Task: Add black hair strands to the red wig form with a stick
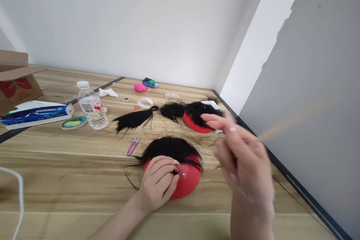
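Note:
My left hand (pixel 159 182) rests on a red rounded form (pixel 189 185) with black hair (pixel 171 150) across its far half. Its thumb and fingers pinch a small tuft of black hair. Beside the fingertips, a clear patch (pixel 184 168) with a small shiny metal bead or pin head (pixel 183 175) lies on the red surface. Raised to the right of the form, my right hand (pixel 243 153) is closed and partly blurred by motion. A thin tan stick (pixel 284 125), badly smeared, sticks out behind it; its tip cannot be made out.
Purple thread snips (pixel 133 146) lie left of the form. Behind are a second red form (pixel 194 123) with hair, a black hair bundle (pixel 135 120) and a white ring (pixel 145 102). At left stand a water bottle (pixel 91 107), tissue pack (pixel 36 114) and cardboard box (pixel 18 82).

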Tool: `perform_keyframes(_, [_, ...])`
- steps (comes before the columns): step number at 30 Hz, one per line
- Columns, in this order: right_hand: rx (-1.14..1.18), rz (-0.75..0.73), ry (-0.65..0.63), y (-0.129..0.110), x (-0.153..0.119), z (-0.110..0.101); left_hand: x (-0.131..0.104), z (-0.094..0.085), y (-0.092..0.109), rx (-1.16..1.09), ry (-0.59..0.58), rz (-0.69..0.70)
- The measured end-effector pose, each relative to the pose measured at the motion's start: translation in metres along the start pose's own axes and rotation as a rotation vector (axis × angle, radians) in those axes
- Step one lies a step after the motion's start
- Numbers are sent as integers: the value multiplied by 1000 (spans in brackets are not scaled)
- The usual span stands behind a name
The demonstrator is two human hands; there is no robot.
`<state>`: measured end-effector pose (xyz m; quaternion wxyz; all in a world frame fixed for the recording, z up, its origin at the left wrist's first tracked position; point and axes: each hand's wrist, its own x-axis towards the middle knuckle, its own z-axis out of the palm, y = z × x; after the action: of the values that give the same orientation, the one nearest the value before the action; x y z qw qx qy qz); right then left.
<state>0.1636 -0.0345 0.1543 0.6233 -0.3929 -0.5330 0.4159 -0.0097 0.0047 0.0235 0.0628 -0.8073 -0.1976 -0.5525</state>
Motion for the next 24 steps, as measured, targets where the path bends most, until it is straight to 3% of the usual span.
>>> perform_keyframes(4, [246,220,-125,10,25,13,4,-4,-2,-16,38,-63])
perform_keyframes(9, [340,317,-195,14,30,14,29,-18,-5,-16,82,-173])
perform_keyframes(12, [353,307,-201,14,30,12,58,-32,-2,-55,112,-253])
perform_keyframes(14, [348,285,-211,14,30,11,79,-41,3,-130,67,-330])
perform_keyframes(20, [270,105,-210,7,27,8,119,-52,14,-321,-46,-725])
perform_keyframes(24, [46,28,-127,4,20,6,123,-48,9,-281,-88,-705])
